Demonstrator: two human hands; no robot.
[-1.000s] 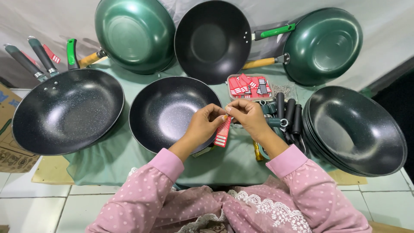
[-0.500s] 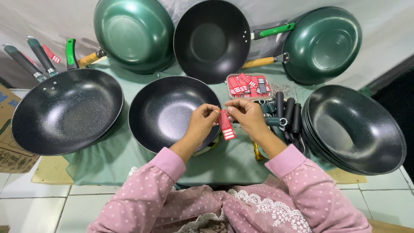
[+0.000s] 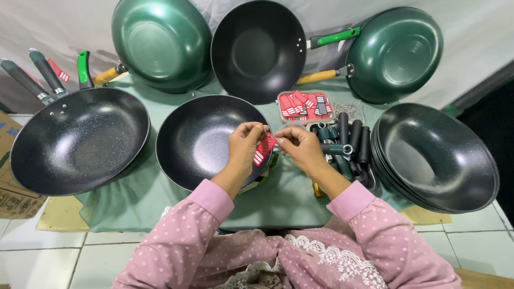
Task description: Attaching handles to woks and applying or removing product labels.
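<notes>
A red tag (image 3: pixel 264 148) is pinched between the left hand (image 3: pixel 243 147) and right hand (image 3: pixel 300 150), fingers closed on its ends (long axis tilted up-right), above the near edge of the middle pan (image 3: pixel 206 140), equally near both hands.

Three green pans (image 3: pixel 160 43), three single black pans (image 3: pixel 209 140), one stack of black pans (image 3: pixel 436 158), one red tag (image 3: pixel 264 149).
</notes>
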